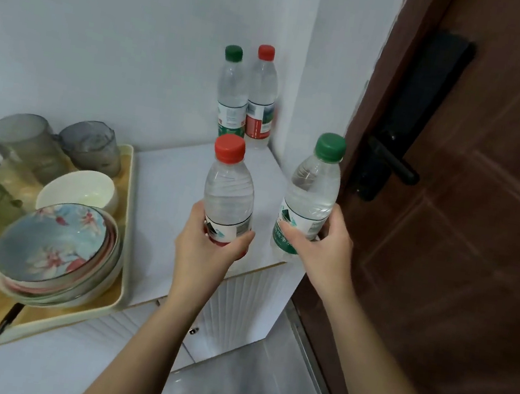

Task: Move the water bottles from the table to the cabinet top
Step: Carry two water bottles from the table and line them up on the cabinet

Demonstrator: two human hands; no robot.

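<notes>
Left hand (208, 246) clasps the red-capped bottle (230, 199) and right hand (325, 242) the green-capped bottle (310, 200). Both are gripped low and held upright over the cabinet top (177, 205), probably for setting down before the corner bottles (233, 93).

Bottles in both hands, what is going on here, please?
A person is bringing water bottles to the white cabinet top. The left hand grips a red-capped bottle and the right hand grips a green-capped bottle, near its front edge; whether they rest on it is unclear. The rear green bottle and the rear red bottle already stand in the corner. A tray of bowls lies left.
</notes>
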